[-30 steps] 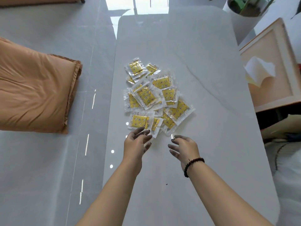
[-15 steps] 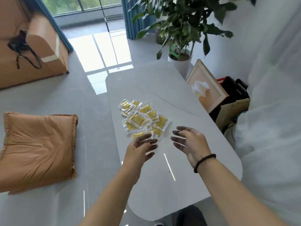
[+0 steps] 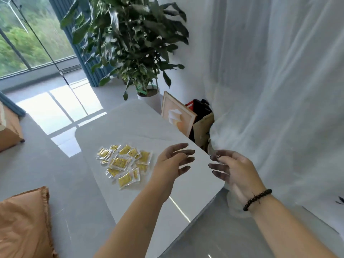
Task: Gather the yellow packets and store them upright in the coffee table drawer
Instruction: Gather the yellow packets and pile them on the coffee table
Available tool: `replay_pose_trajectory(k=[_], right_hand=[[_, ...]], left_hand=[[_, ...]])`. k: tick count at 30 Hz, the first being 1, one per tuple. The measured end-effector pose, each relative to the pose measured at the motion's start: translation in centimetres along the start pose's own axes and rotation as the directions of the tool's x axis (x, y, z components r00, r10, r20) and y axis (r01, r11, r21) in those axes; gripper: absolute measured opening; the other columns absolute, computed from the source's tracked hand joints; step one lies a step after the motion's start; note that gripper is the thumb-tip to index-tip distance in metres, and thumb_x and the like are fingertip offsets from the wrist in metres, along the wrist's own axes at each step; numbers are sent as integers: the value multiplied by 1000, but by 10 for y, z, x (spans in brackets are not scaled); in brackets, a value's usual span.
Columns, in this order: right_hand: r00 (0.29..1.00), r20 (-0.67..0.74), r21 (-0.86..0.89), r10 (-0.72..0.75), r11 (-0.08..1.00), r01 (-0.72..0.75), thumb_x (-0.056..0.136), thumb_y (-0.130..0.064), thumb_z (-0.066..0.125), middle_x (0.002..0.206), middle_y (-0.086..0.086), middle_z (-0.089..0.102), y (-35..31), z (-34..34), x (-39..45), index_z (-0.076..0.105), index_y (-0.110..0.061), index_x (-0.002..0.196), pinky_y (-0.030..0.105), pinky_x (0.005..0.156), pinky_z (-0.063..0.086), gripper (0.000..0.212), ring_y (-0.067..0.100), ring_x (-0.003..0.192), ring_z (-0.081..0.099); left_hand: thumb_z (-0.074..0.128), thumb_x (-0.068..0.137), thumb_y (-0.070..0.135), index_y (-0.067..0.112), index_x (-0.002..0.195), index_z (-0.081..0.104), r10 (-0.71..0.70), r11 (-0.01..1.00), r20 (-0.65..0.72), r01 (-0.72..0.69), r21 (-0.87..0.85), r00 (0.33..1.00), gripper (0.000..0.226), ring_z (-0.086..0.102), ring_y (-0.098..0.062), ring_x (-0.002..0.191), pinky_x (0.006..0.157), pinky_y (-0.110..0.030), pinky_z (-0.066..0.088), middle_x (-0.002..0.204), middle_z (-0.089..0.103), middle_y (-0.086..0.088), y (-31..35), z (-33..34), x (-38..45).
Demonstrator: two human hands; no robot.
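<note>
- Lifted and swung to the right since half a second ago: both hands, earlier just by the packets, now raised over the table's right side, away from the pile.
- Nearest, lower left: an orange cushion (image 3: 24,223) on the grey floor.
- Left hand (image 3: 172,162) held above the table (image 3: 186,200), fingers spread and loosely bent, holding nothing.
- Right hand (image 3: 235,169) past the table's right edge, fingers loosely bent toward the left hand, holding nothing; a dark bead bracelet (image 3: 257,199) around its wrist.
- Left of the left hand: yellow packets (image 3: 124,162) lying flat in an overlapping pile on the tabletop, touched by neither hand.
- Beyond the table's right edge: a framed picture (image 3: 176,116) leaning, with dark bags behind it.
- Farther back: a large leafy plant (image 3: 130,40) in a white pot.
- Right side: white sheer curtain (image 3: 279,81).
- Farthest left: a window (image 3: 33,40) with greenery outside.
</note>
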State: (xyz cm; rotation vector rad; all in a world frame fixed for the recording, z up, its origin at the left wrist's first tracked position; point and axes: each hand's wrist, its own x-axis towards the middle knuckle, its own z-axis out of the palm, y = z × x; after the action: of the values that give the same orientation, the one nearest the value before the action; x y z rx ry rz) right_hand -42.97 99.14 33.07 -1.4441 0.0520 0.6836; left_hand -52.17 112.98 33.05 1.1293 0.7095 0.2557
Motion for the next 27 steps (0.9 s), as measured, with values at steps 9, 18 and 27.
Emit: replay_pose_trajectory(k=[9, 18, 27], right_hand=[[950, -302, 153, -74, 980, 125, 92, 1, 50, 86, 9, 69, -13, -195, -79, 64, -9, 90, 28, 61, 50, 17, 24, 72, 66], [829, -555, 157, -65, 971, 181, 92, 1, 50, 86, 8, 68, 1, -403, -193, 64, -9, 89, 29, 64, 51, 17, 23, 73, 65], [666, -746, 241, 15, 938, 249, 91, 3, 49, 84, 11, 69, 27, -542, -281, 65, -7, 87, 30, 59, 49, 20, 25, 69, 66]], left_hand=[[49, 94, -1, 11, 113, 65, -75, 988, 269, 34, 153, 960, 28, 69, -17, 83, 79, -31, 52, 95, 75, -4, -58, 175, -54], [50, 93, 0, 15, 111, 65, -190, 974, 490, 100, 205, 851, 28, 69, -16, 85, 74, -27, 51, 95, 75, -1, -156, 363, -149], [52, 93, 4, 16, 111, 65, -318, 927, 644, 84, 367, 695, 25, 70, -16, 88, 74, -26, 52, 98, 75, -1, -230, 496, -233]])
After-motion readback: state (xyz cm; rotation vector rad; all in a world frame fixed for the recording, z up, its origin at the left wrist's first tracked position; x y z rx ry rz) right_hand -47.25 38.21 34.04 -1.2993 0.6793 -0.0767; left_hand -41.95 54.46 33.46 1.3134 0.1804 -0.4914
